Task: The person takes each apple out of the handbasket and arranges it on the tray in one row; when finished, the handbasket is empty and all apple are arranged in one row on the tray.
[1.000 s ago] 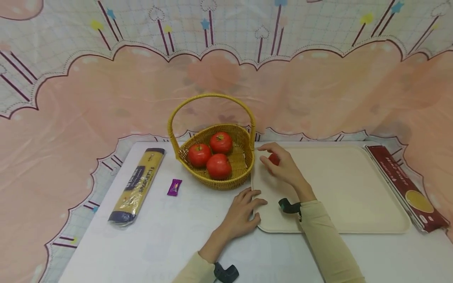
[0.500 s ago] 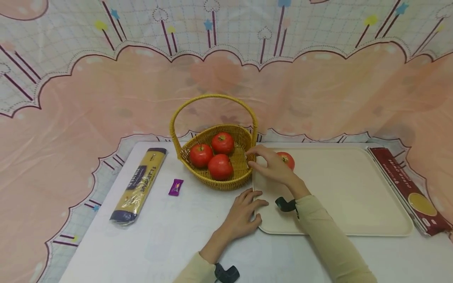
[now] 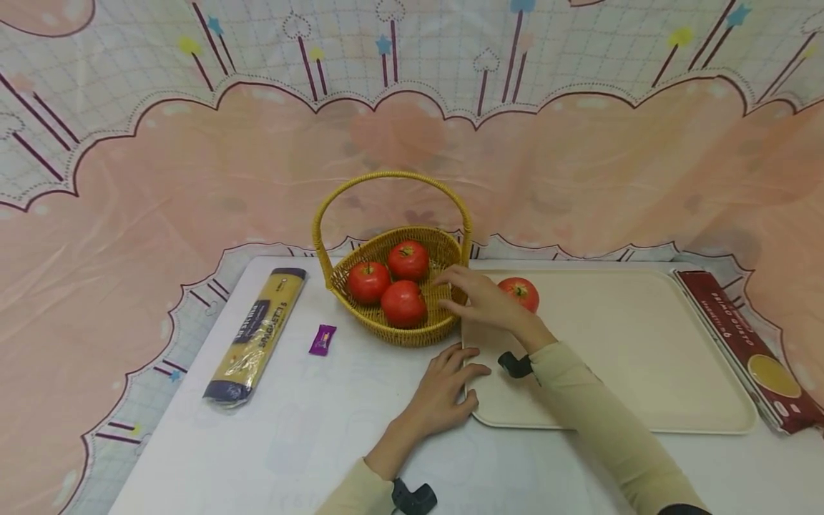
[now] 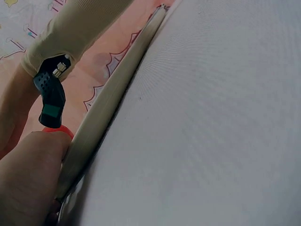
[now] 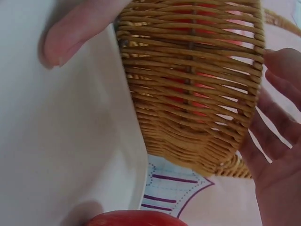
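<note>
My right hand [image 3: 486, 299] reaches over the right rim of the yellow wicker basket [image 3: 412, 336], fingers spread and holding nothing. Three red apples [image 3: 404, 304] lie in the basket, left of my fingertips. In the right wrist view, the hand [image 5: 280, 122] shows beside the basket's woven side [image 5: 188, 94]. Another red apple [image 3: 520, 293] sits on the cream tray [image 3: 631, 343] near its back left corner, just behind my right hand. My left hand [image 3: 440, 393] rests on the tray's left rim, fingers relaxed over the edge; the left wrist view shows this rim [image 4: 108, 106] from the side.
A yellow spaghetti packet [image 3: 257, 336] lies at the table's left, with a small purple-wrapped candy [image 3: 322, 340] between it and the basket. Along the tray's right side lies a dark red spaghetti packet [image 3: 747, 343]. The basket's tall handle [image 3: 393, 175] arches above it.
My right hand has moved left from the apple on the tray to over the basket's rim, uncovering that apple. My left hand stays on the tray's rim.
</note>
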{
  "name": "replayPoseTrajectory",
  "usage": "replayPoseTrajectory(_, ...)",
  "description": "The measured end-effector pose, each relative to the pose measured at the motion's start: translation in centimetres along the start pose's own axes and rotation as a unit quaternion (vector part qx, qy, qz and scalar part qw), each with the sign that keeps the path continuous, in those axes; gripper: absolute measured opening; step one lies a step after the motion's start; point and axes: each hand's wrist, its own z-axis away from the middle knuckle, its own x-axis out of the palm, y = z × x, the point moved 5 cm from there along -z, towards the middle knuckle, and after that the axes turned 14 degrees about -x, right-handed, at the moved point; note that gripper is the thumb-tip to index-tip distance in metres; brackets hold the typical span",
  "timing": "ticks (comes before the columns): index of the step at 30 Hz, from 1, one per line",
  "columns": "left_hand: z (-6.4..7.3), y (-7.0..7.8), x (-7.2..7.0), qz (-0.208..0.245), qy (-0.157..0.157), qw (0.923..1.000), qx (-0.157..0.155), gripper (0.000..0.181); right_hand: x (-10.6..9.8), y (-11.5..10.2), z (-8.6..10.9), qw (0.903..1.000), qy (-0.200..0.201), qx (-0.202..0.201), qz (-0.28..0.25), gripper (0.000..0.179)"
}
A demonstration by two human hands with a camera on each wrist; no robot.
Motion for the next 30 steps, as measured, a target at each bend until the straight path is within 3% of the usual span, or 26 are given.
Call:
replayPoseTrajectory(17, -0.5, 0.8, 0.6, 0.005, -0.012, 0.9999, 0.004, 0.038, 1.1, 1.1, -1.2, 0.9960, -0.088, 0.012, 0.012, 0.054)
replayPoseTrajectory(30, -0.1, 0.1, 0.2, 0.016, -0.016, 0.9996, -0.017, 0.039, 2.8, 1.4, -3.5, 0.9882, -0.144, 0.052, 0.003, 0.076)
